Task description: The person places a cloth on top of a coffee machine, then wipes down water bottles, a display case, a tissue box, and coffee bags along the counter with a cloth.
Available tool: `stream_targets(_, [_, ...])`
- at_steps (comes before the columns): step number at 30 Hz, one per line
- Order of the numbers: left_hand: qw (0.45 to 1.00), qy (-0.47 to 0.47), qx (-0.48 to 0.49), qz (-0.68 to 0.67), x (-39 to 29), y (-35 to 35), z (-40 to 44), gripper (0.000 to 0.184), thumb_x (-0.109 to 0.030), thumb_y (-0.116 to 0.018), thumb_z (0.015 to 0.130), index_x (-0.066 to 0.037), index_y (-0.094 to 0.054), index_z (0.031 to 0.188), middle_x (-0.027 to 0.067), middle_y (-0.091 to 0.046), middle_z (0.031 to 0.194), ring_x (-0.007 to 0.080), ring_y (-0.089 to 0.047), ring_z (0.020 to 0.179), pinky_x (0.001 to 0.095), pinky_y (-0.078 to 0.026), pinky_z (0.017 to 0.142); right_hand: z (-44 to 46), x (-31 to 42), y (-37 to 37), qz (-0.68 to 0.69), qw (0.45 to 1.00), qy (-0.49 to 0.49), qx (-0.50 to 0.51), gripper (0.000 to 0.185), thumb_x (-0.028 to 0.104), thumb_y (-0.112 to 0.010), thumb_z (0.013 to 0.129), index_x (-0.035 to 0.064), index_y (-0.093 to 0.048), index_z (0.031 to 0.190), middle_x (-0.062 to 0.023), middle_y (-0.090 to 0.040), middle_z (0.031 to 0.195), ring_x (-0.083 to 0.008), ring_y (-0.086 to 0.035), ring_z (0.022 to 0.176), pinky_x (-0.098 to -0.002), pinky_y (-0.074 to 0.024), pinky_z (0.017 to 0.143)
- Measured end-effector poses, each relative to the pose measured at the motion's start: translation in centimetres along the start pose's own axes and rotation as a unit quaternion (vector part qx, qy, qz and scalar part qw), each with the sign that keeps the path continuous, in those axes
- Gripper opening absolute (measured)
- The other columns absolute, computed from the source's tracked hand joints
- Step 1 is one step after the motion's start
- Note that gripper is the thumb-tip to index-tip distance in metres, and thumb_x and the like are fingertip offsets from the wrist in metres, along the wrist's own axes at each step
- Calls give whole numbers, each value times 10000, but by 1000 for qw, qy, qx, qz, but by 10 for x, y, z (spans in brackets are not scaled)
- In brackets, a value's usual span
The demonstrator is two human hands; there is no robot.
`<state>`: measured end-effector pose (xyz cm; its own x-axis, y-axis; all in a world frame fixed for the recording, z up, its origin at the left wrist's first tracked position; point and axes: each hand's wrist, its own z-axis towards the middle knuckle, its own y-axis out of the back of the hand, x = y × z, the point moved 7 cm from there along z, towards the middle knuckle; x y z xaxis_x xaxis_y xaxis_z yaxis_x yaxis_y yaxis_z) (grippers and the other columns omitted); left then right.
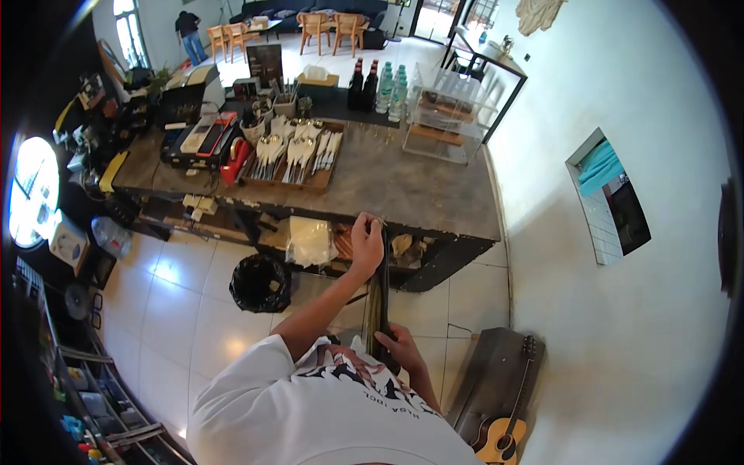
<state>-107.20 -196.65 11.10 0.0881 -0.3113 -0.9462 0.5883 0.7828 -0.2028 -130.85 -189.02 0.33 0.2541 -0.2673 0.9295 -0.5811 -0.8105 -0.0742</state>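
Note:
A long, narrow, dark strip [379, 298] with an olive-yellow streak hangs upright in front of my body; it may be a folded plastic bag, but I cannot make out its kind. My left hand [367, 246] is closed around its upper end, close to the counter's front edge. Lower down, near my shirt, my right hand [400, 349] grips the strip with the thumb across it. The fingers of the right hand are partly hidden behind it.
On the wooden counter [372, 174] stand a cutlery tray [322, 186], dark bottles [363, 89], water bottles [391, 93] and a clear display case [438, 147]. A black-lined bin [260, 285] sits on the floor. A guitar [500, 442] leans at right. Someone [188, 35] bends far back.

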Motion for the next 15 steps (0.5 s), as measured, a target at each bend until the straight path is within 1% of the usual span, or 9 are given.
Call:
stream_targets(1, [1000,-12,5,-4,-2,-11,6,121,-65,-499,940,-34,-494,823,-21,-437,718,55,-394,690,239,-349,618,2,7,-2,-2,1000,13,-3,228,174,-622,928,-9,-619,1065,9,-628,898,-74,-550,794,-244,-459,715])
stream_targets(3, [999,-7,12,-48,-4,-38,24,118,-62,-504,935,-40,-493,820,-27,-433,723,52,-399,697,237,-350,619,5,37,7,58,989,97,-93,201,162,-597,943,-13,-623,1040,14,-623,864,-64,-537,772,-235,-446,694])
stream_targets(5, [998,-33,49,-31,-29,-66,29,130,-76,-498,955,-46,-489,829,-34,-430,737,47,-401,701,230,-351,619,8,56,13,83,983,107,-122,189,158,-581,954,-9,-629,1027,16,-619,842,-53,-524,760,-223,-432,688])
stream_targets(7, [994,-13,43,-95,-44,-95,40,144,-98,-478,986,-51,-488,851,-36,-422,750,45,-393,697,226,-351,618,6,67,41,179,939,179,-231,165,148,-569,962,4,-625,1020,13,-619,864,-48,-528,765,-219,-428,684])
stream_targets(8, [992,2,43,-120,-49,-105,47,165,-141,-477,1012,-57,-501,873,-32,-446,761,40,-409,697,220,-369,630,11,73,53,180,937,179,-239,165,148,-569,962,4,-625,1020,13,-619,864,-48,-528,765,-219,-428,684])
stream_targets(10, [986,-1,49,-159,-52,-120,65,191,-174,-472,1023,-48,-488,881,-29,-423,758,54,-374,688,235,-348,628,4,101,97,159,878,259,-370,155,146,-552,973,4,-608,1003,10,-602,871,-52,-527,792,-229,-426,696])
stream_targets(11, [980,-7,48,-194,-50,-124,70,222,-206,-466,1035,-39,-474,889,-25,-400,756,67,-339,679,250,-327,626,3,112,114,158,877,253,-376,155,146,-552,973,4,-608,1003,10,-602,871,-52,-527,792,-229,-426,696])
stream_targets(13, [976,18,56,-211,-33,-127,70,224,-227,-476,1033,-51,-495,895,-38,-400,748,65,-350,659,250,-339,611,-6,149,137,195,876,280,-341,161,143,-537,981,-8,-592,990,2,-591,876,-58,-520,816,-234,-422,707])
stream_targets(15, [972,125,128,-149,8,-130,46,340,-358,-434,1039,-63,-544,911,-25,-497,757,72,-445,646,253,-388,602,-11,150,157,177,888,257,-337,165,144,-541,977,-12,-593,999,-2,-592,872,-63,-519,822,-236,-420,717])
